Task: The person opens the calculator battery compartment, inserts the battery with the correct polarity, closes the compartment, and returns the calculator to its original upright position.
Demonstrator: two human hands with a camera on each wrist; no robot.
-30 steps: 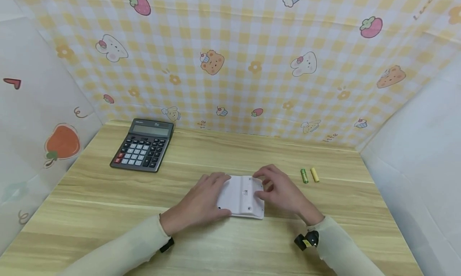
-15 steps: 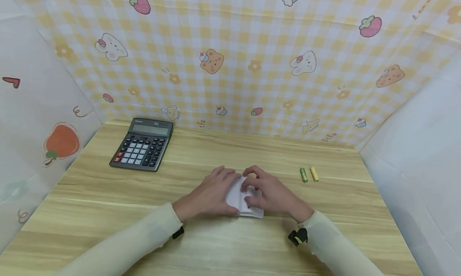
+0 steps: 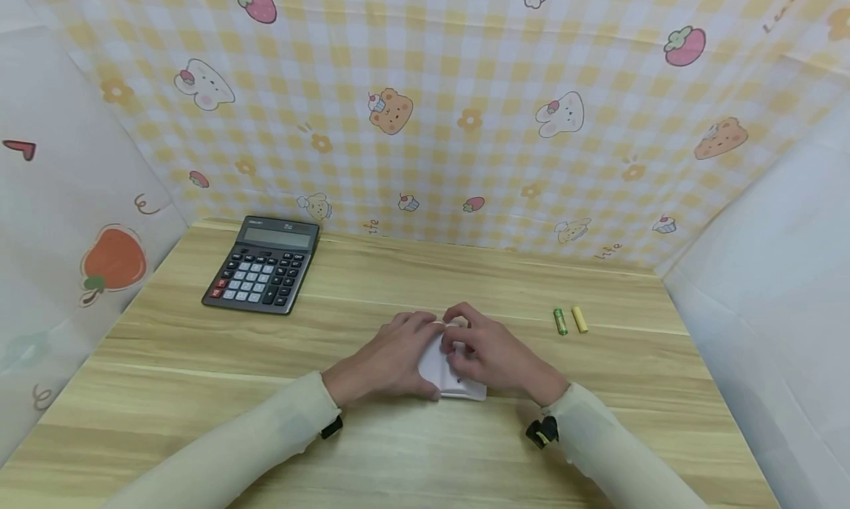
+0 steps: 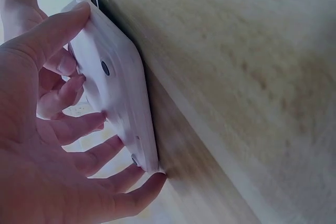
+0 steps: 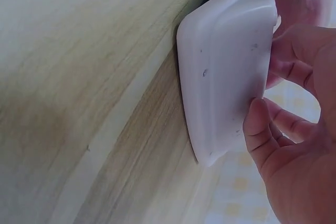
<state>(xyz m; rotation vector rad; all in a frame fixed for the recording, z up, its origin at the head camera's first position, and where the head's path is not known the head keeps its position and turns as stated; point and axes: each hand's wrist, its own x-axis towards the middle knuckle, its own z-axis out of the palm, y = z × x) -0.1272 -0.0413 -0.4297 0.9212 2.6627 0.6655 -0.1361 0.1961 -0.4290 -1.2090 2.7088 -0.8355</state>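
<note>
A white plastic device (image 3: 432, 365) lies on the table with a raised ridge along its right side. Small screws and dark round feet mark its visible underside; its other face is hidden. My left hand (image 3: 390, 358) grips it, thumb on the near edge and fingers at the far edge. The left wrist view shows those fingers spread along the device (image 4: 118, 85). Over the ridge, my right hand (image 3: 494, 355) has its fingers bent, thumb and fingertips touching the top of the device (image 5: 236, 72). The fingers cover whatever lies under them.
A dark grey calculator (image 3: 259, 265) lies at the back left of the wooden table (image 3: 372, 280). To the right of my hands are a green battery (image 3: 561, 321) and a yellow battery (image 3: 580, 319), side by side. A checked cloth (image 3: 425, 155) hangs behind the table.
My left hand has slid right along the device. My right hand has moved left onto the ridge, its fingers more bent, covering more of it. In the last half second both hands barely move.
</note>
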